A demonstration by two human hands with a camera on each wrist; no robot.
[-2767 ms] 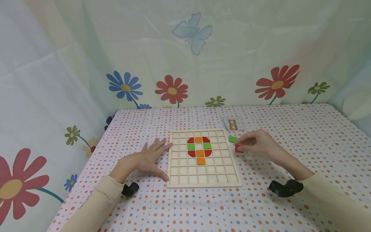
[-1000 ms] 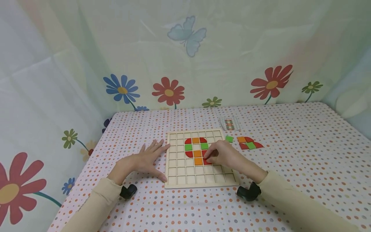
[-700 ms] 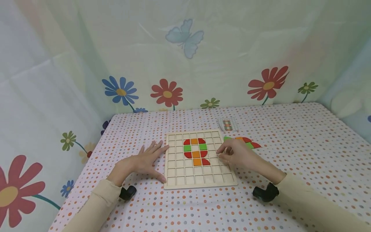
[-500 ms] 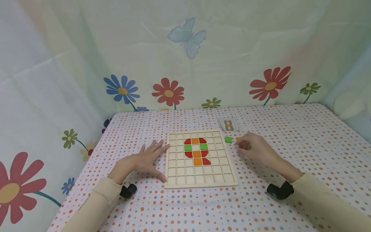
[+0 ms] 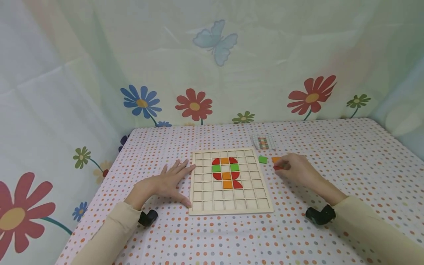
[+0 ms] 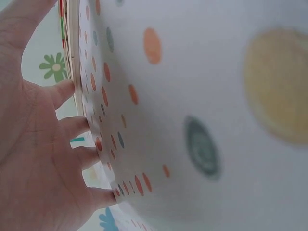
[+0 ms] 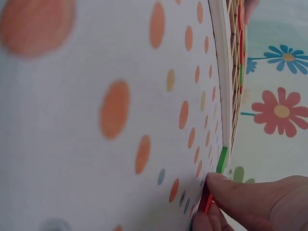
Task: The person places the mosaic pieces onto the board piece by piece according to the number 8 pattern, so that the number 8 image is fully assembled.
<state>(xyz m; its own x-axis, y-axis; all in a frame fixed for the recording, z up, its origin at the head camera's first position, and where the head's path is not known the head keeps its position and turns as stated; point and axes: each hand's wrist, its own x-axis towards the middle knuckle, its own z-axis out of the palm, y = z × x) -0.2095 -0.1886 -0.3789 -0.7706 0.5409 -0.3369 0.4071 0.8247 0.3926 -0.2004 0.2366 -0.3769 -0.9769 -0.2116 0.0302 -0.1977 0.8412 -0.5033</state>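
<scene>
Red tile: to the right of the board, pinched between the thumb and fingers of the right hand; whether it touches the counter is hard to tell from these angles.
Left hand: fingers spread, thumb and index finger at the board's left edge, the other fingertips down on the dotted cloth.
Board: pale wooden grid, flat on the counter between the hands.
Set pieces: red, orange and green, forming a ring, with an orange square below it and a rounded red piece to that square's right.
Green tile: loose, just beside the board's right edge.
Orange tile: just beyond the red tile, partly covered by the right hand.
In the way: the right hand also hides the patch of counter behind it from the head view.
Pattern card: near the board's far right corner.
Backdrop: flowered curtain behind the counter.
</scene>
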